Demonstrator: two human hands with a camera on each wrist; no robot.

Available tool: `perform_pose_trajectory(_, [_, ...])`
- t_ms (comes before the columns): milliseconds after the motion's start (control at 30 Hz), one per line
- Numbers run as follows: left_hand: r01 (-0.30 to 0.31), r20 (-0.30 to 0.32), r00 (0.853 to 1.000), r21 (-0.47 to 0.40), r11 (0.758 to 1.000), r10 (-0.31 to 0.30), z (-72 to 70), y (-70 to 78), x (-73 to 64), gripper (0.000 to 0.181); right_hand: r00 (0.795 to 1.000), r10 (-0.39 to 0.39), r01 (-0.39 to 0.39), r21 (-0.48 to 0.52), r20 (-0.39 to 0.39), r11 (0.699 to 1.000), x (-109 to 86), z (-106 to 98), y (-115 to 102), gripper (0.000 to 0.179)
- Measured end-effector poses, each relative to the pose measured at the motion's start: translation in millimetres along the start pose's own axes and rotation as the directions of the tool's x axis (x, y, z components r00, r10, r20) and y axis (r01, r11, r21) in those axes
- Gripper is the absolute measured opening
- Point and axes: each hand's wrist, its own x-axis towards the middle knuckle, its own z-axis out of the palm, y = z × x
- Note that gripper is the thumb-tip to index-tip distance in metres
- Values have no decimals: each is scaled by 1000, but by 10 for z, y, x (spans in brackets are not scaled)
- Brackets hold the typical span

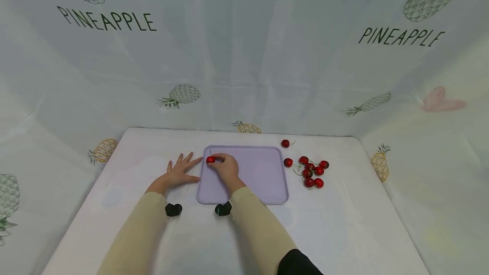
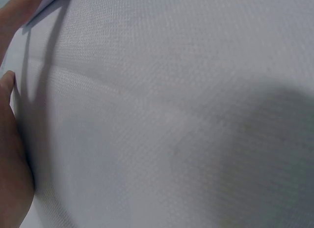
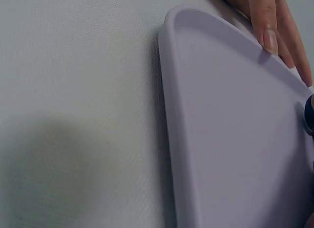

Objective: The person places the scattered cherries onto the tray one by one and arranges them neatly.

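Observation:
A pale purple rectangular tray (image 1: 259,173) lies flat on the table. My left hand (image 1: 178,176) is at its left side with fingers spread; in the right wrist view, the thumb of that left hand (image 3: 267,31) touches the tray rim (image 3: 179,125). With thumb and fingers, my right hand (image 1: 227,169) pinches a red cherry (image 1: 210,159) over the tray's upper left corner. Whether the cherry touches the tray cannot be told. It shows as a dark round shape at the right wrist view's edge. Part of the left hand (image 2: 13,179) enters the left wrist view.
Right of the tray, several stemmed cherries (image 1: 307,173) lie in a loose cluster. One cherry (image 1: 288,162) sits close to the tray's right edge, and another (image 1: 285,143) lies farther back. A pineapple-print cloth (image 1: 244,63) hangs behind the white-covered table (image 1: 344,224).

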Motion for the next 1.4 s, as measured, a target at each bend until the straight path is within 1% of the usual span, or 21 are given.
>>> perform_pose_trajectory(100, [7,-2,1000,-1,1000,-7,18,12,3,85,1000,-10,10,-3,6,1000,-17,-7,11,30])
perform_pose_trajectory(200, [21,2,1000,13,1000,-21,21,30,13,84,999,-35,35,-35,10,999,-10,-8,25,31])
perform_pose_trajectory(267, [20,3,1000,10,1000,-20,18,37,18,84,999,-54,55,-61,8,997,-4,-8,31,32])
perform_pose_trajectory(367, [16,2,1000,3,1000,-16,13,48,17,84,998,-66,67,-68,9,995,-7,-15,24,32])
perform_pose_trajectory(500, [15,-1,1000,2,1000,-15,7,56,8,84,999,-49,50,-45,15,998,-33,-37,-13,33])
perform_pose_trajectory(600, [16,-3,1000,1,1000,-16,6,55,1,84,999,-36,37,-48,19,998,-40,-39,-19,34])
perform_pose_trajectory(867, [21,2,1000,6,1000,-21,6,32,25,85,999,-40,42,-67,28,997,-23,-33,-5,39])
perform_pose_trajectory(1000, [22,3,1000,10,1000,-22,10,43,40,85,998,-52,54,-69,31,996,-25,-47,6,40])
perform_pose_trajectory(1167, [26,6,1000,14,1000,-26,11,55,39,85,996,-82,83,-23,43,996,-31,-79,43,40])
perform_pose_trajectory(1267, [26,9,1000,13,1000,-26,8,53,35,85,994,-96,94,45,53,995,-33,-109,68,40])
perform_pose_trajectory(1400, [23,14,1000,8,1000,-23,1,50,40,85,994,-93,84,153,53,985,-37,-176,76,39])
